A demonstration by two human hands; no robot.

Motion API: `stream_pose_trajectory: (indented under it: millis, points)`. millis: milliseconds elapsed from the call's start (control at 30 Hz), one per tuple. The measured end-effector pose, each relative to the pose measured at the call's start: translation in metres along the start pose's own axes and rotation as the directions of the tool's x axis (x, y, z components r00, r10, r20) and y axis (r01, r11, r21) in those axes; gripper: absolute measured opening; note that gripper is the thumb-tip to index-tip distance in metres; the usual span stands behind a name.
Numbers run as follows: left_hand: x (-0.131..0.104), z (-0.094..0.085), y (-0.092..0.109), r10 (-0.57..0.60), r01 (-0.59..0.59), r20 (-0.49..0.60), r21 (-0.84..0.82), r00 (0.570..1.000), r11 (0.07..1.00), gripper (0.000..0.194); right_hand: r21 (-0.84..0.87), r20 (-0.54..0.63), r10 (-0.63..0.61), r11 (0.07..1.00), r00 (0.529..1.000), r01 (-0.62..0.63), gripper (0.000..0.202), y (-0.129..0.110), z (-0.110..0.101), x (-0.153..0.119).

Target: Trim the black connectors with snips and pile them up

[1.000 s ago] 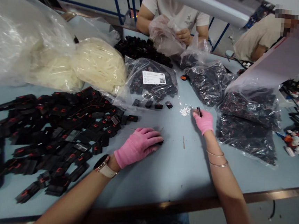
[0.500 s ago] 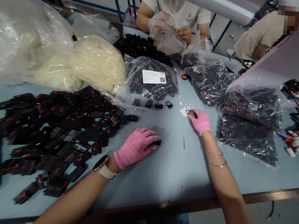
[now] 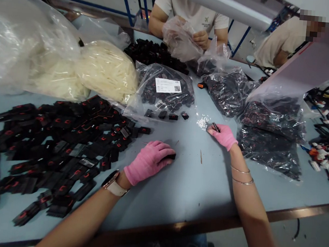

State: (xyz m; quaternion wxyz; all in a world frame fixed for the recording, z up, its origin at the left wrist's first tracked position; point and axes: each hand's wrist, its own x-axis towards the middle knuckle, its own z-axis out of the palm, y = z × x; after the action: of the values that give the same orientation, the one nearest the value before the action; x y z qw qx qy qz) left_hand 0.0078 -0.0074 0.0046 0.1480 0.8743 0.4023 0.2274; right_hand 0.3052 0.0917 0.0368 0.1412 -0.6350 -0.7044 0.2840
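My left hand [image 3: 151,162], in a pink glove with bare fingertips, is closed round a black plastic connector housing [image 3: 172,156] just above the table; the fingers hide most of it. At the right, my gloved right hand [image 3: 223,136] pinches a slim dark tool [image 3: 216,127] that looks like tweezers; its tip is too small to make out. Beside those fingertips lies a little heap of tiny white pieces [image 3: 202,122]. A large pile of black connector housings [image 3: 61,145] with orange-red clips spreads to the left of my left hand.
Clear bags of black parts [image 3: 167,95] and cream-coloured parts [image 3: 108,72] line the back. More filled bags [image 3: 268,148] lie at the right, near cable bundles [image 3: 320,156]. A thin brown stick [image 3: 201,156] rests mid-table. Across the table a person [image 3: 191,18] handles a plastic bag.
My right hand has drawn slightly right, away from the white pieces, and turned so the slim tool shows more. My left hand stays in place with the connector housing.
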Motion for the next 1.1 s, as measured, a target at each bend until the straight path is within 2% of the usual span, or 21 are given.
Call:
stream_pose_trajectory:
  millis: [267,400,533,833,1100]
  points:
    - [0.000,0.000,0.000,-0.011,0.011,0.010,0.003,1.000,1.000,0.022,-0.283,0.067,0.007,0.959,0.998,0.012,0.026,-0.008,0.001,0.002]
    - [0.000,0.000,-0.001,-0.008,0.008,-0.001,-0.008,1.000,1.000,0.022,-0.450,0.031,0.037,0.893,0.999,-0.019,0.026,-0.016,0.006,0.005]
    - [0.000,0.001,-0.001,-0.003,0.003,-0.010,-0.013,1.000,1.000,0.022,-0.439,0.010,-0.002,0.899,1.000,0.006,0.024,-0.017,0.010,0.008]
    - [-0.001,0.002,-0.002,-0.009,0.009,-0.010,-0.016,1.000,1.000,0.022,-0.354,0.047,-0.094,0.929,0.994,0.104,0.027,-0.010,0.009,0.007]
    - [-0.001,-0.001,-0.003,-0.011,0.011,0.006,-0.032,1.000,0.999,0.023,-0.436,0.066,-0.049,0.897,0.997,0.073,0.025,-0.014,0.008,0.008]
